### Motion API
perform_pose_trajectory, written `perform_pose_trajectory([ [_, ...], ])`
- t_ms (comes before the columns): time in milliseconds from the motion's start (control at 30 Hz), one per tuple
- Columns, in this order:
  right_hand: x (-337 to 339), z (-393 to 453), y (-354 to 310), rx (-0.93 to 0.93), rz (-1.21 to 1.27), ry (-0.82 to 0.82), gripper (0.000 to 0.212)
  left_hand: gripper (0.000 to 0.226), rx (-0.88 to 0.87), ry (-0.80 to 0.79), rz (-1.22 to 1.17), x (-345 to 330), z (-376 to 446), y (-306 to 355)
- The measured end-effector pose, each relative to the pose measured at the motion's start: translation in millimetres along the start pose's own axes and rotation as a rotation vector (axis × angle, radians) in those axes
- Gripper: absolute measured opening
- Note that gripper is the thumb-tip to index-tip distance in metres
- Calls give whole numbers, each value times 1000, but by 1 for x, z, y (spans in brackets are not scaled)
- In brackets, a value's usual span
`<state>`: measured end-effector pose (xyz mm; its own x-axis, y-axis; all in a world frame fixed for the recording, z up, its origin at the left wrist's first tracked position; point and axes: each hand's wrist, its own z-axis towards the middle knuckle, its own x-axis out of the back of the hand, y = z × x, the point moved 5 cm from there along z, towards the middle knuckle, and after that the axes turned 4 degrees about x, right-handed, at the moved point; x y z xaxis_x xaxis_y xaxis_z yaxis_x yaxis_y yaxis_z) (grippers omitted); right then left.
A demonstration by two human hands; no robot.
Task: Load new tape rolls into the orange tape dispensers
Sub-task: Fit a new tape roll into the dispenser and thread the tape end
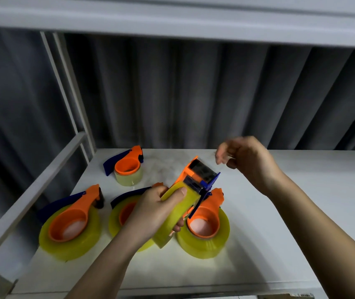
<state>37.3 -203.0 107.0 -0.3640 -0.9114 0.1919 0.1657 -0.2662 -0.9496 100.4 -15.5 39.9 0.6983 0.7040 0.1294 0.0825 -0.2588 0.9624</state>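
A yellow tape roll [177, 214] seated in an orange tape dispenser [196, 175] is held up above the white worktop [280, 212], and this held dispenser is taken as the landmark; the left hand [152, 210] is wrapped round the roll, thumb pressed on its outer face, so its grip is closed on roll and dispenser together; the right hand [245, 158] is raised just beyond the dispenser's cutter end, fingers curled and blurred; a thin clear strip seems to be pinched there, yet whether anything is actually held cannot be told

Directly below and to the right of the held dispenser a loaded dispenser [204, 223] lies flat on the worktop; behind the left hand another loaded one [120, 214] is partly hidden; further left of it a third [70, 223] rests near the worktop edge; beyond the landmark, toward the grey curtain [172, 93], a fourth dispenser [129, 167] sits on a thinner, paler roll

The step in hand is judged to be the threading of the tape's free end through the roller and blade of the held dispenser, the roll being already seated on the hub; for the next move the free end needs to be drawn straight across the blade without twisting or sticking to itself, while the roll is steadied by the left hand; the serrated edge is to be avoided by the fingertips
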Motion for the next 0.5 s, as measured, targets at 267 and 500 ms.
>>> perform_pose_trajectory([
  [267,13,-8,-2,97,-386,75,23,33,-36,19,50,-16,5,-2],
  [500,19,-14,8,73,-370,272,21,35,-46,55,35,-23,7,-2],
])
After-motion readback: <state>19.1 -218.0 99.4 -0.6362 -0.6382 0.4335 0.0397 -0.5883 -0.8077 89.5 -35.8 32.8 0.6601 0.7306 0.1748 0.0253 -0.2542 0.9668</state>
